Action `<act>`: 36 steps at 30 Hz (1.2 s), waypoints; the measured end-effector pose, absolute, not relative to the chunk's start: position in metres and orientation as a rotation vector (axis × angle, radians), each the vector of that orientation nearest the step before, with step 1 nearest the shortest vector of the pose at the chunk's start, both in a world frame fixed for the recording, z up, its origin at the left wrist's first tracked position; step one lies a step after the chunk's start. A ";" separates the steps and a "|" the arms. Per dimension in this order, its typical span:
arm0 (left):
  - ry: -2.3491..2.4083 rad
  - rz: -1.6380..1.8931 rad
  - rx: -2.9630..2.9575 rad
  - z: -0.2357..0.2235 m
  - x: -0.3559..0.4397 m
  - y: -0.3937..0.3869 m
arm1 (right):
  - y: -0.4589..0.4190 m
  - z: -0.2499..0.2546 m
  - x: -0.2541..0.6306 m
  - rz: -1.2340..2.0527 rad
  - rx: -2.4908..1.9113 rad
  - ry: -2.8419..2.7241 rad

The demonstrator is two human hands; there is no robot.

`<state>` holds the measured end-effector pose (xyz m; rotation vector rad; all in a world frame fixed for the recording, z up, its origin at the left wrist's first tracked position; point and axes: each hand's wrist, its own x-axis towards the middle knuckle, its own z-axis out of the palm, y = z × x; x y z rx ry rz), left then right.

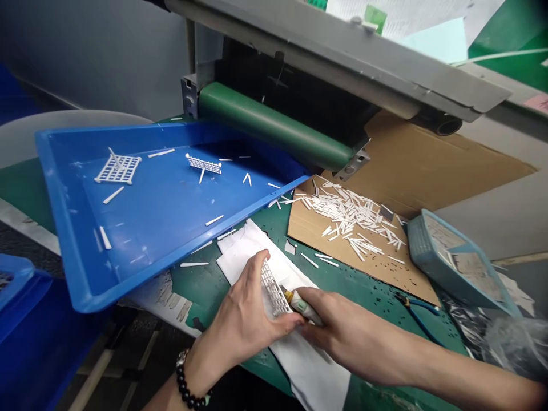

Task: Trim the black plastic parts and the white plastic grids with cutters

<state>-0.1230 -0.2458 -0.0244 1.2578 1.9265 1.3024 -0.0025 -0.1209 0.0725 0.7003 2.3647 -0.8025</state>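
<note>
Left hand, thumb outstretched, holds white grid; right hand curls around a tool.

Right of the blue tray, we see a white, lattice-patterned grid, white cloth — and white sticks on brown cardboard. Beneath the tray we have a green table; above it, a green roller.

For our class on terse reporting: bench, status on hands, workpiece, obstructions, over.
Left hand gripping white grid piece. Right hand holding yellow-tipped tool at its side. Nothing visibly in the way; white cloth beneath, blue-handled pliers off right.
</note>
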 end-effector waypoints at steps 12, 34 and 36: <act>1.946 1.188 1.218 -0.022 -0.124 -0.242 | -0.130 0.016 0.018 -0.857 0.585 2.662; 1.924 1.325 1.362 -0.023 -0.128 -0.256 | -0.113 0.010 0.033 -1.647 0.797 2.577; 2.042 1.274 1.410 -0.018 -0.133 -0.264 | -0.098 0.006 0.036 -2.217 0.789 2.152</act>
